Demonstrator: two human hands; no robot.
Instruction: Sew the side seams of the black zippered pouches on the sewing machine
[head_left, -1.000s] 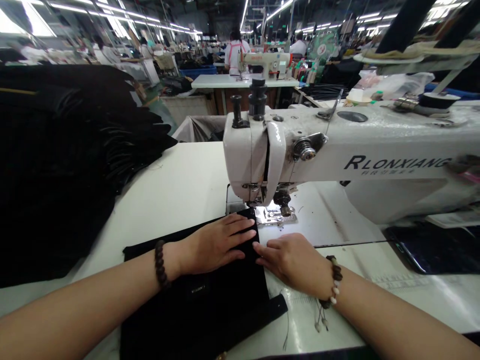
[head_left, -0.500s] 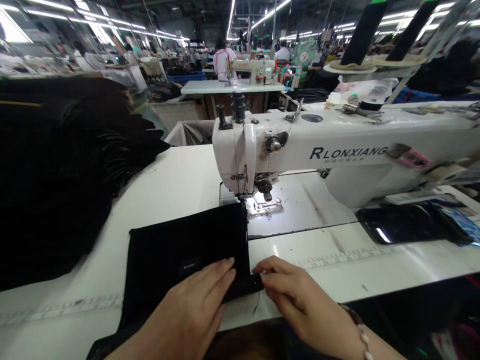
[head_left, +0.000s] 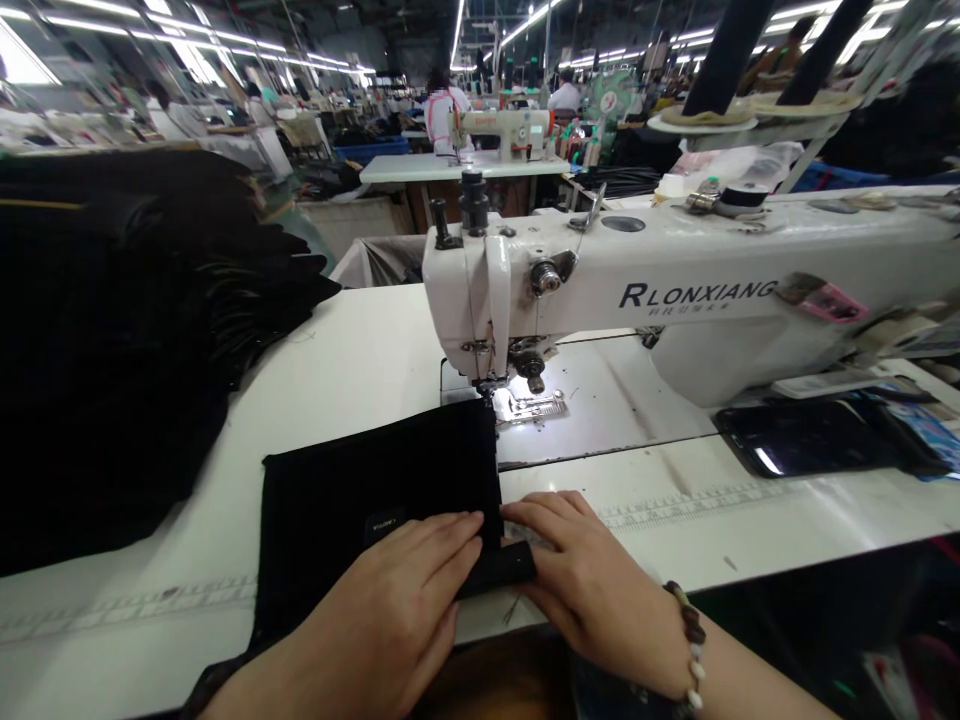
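A black fabric panel (head_left: 315,510) with a small label (head_left: 384,524) lies on the white sewing table. Its far right corner sits under the presser foot of the sewing machine (head_left: 480,300). My left hand (head_left: 397,600) rests flat on the panel, fingers stretched out and side by side, partly covering the label. At the panel's near right edge, my right hand (head_left: 592,575) grips a folded black strip (head_left: 499,568) between thumb and fingers; the thumb is mostly hidden. How the strip joins the panel cannot be seen under my hands.
A big heap of black fabric pieces (head_left: 112,360) fills the left side. A dark phone (head_left: 810,438) lies at the right beneath the machine arm. A printed ruler (head_left: 675,507) runs along the table near its front edge. Thread cones (head_left: 727,60) stand behind; people work farther back.
My right hand has shifted slightly forward along the panel's right edge, its fingers farther over the folded strip. My left hand has slid slightly right. The panel's corner remains under the presser foot.
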